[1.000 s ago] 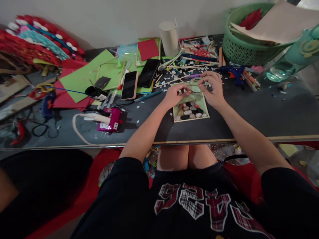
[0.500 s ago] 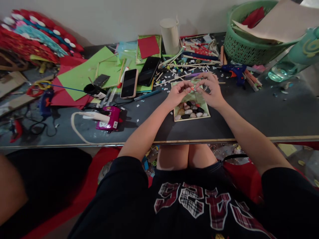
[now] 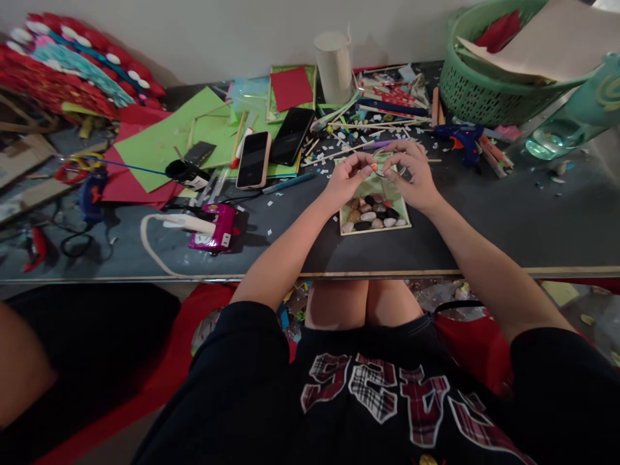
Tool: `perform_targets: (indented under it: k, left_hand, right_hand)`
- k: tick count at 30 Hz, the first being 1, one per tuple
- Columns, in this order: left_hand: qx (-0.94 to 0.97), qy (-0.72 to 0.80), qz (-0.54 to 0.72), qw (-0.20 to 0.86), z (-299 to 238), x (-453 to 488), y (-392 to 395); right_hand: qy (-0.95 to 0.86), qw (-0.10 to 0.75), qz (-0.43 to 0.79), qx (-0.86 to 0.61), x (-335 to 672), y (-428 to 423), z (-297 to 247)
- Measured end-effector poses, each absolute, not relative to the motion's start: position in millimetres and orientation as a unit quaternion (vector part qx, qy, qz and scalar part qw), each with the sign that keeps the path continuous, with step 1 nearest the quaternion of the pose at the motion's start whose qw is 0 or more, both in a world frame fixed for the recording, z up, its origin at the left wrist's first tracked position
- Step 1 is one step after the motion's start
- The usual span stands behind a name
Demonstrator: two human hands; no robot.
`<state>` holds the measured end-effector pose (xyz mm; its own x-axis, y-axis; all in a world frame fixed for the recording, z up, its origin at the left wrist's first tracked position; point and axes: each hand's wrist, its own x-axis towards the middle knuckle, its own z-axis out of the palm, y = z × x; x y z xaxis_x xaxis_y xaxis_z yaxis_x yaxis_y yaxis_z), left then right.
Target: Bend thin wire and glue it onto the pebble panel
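My left hand [image 3: 349, 175] is closed in a pinch, with a small orange piece [image 3: 374, 167] at its fingertips. My right hand [image 3: 411, 171] is pinched on a thin, pale, curved strand [image 3: 378, 153] that loops between the two hands; its kind is too small to tell. Both hands hover over the far half of a small, light green panel with a thin wooden rim [image 3: 375, 229]. Smooth pebbles [image 3: 368, 217] in brown, black, white and pink lie packed on its near half. My fingers hide part of the panel's far end.
Two phones [image 3: 253, 160], a pen [image 3: 289, 183] and a purple power socket [image 3: 213, 228] lie to the left. A white cylinder [image 3: 334, 68] stands behind, near scattered sticks and paper bits. To the right are a blue glue gun [image 3: 462, 142], green basket [image 3: 477, 90] and bottle [image 3: 557, 132].
My fingertips have drawn slightly apart, and the orange piece shows at the left fingertips. The whole view has shifted a little; the panel and pebbles stay in place.
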<state>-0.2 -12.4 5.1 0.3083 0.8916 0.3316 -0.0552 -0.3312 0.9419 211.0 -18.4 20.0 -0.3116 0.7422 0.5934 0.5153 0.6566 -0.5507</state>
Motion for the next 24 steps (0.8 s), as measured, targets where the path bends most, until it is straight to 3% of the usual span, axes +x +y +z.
perform_targets:
  k: [24]
  left_hand:
    - [0.651, 0.290, 0.487, 0.505, 9.7, 1.8, -15.7]
  right_hand:
    - [-0.785, 0.448, 0.101, -0.416, 210.6, -24.8, 28.0]
